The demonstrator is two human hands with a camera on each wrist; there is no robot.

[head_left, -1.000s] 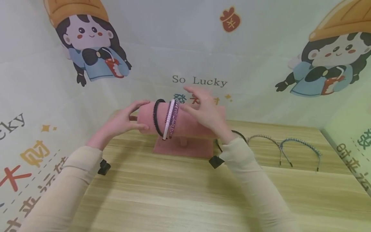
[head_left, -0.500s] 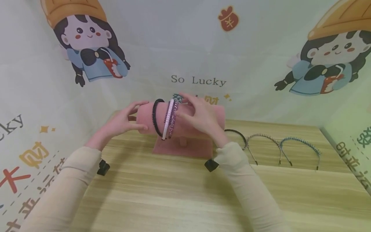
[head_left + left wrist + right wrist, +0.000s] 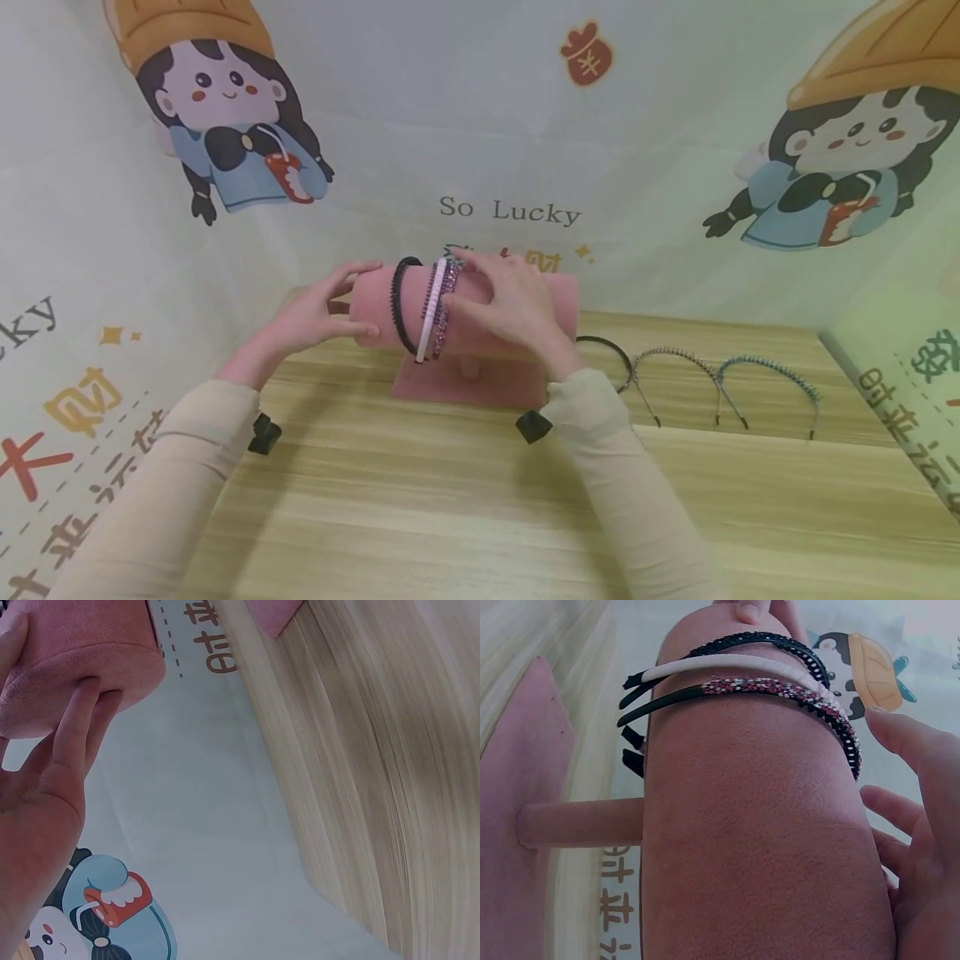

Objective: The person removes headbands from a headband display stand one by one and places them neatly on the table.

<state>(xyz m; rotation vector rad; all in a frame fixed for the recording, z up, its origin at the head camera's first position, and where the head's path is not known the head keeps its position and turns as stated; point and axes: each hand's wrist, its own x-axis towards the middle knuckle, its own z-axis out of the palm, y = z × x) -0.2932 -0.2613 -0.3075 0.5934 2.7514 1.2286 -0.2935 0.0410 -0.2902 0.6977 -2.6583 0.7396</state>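
A pink plush headband stand (image 3: 525,333) bears a black headband (image 3: 400,304), a white headband (image 3: 430,312) and a glittery headband (image 3: 442,321), the last two close together. My left hand (image 3: 303,317) grips the roll's left end, and in the left wrist view its fingers (image 3: 71,735) press against the round end face. Over the roll, just right of the glittery headband, lies my right hand (image 3: 513,304) with thumb and fingers spread apart. In the right wrist view its thumb (image 3: 904,739) is beside that headband; whether it touches cannot be told.
Right of the stand, a black headband (image 3: 611,354), a brownish headband (image 3: 675,358) and a blue headband (image 3: 772,367) lie in a row on the wooden table (image 3: 420,500). A printed cloth (image 3: 390,125) stands behind and along both sides.
My right hand has moved left and lower, from above the roll to beside the glittery headband. My left hand stays at the roll's left end.
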